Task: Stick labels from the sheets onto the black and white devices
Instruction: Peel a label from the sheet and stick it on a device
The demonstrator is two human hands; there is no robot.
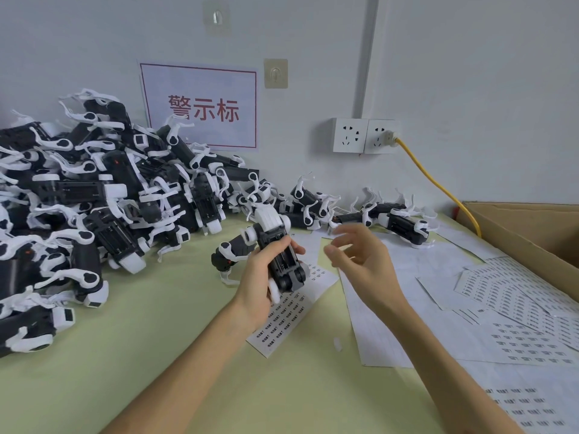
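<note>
though the palm covers much of its lower body, the black and white device [275, 242] in the left grip [261, 274] shows a ribbed white plastic head at the top, a dark slotted underside and round black joints at the bottom. this bare hand has its fingers and thumb curled tight round the device, above a label sheet [291, 311] that lies flat on the pale green surface [156, 339] and is partly hidden by the wrist. the right grip [360, 258] hangs just beside the device without touching it, fingers apart and loosely bent; the tips are blurred, so whether a label clings to one cannot be made out. a second device [227, 255] stands behind the left grip, half covered. at the left a tangled pile of devices [94, 198], glossy black bodies with thin curved white limbs, runs off the frame edge, and single pieces are hard to separate. a row of devices [394, 214] lies by the wall. white paper sheets [517, 308] with rows of tiny dark print, too small to read, overlap at the right and are cut off below. a brown cardboard box [532, 227] is cropped by the right edge, and a yellow cable [438, 183] from a white wall socket [365, 135] drops behind it.
</note>
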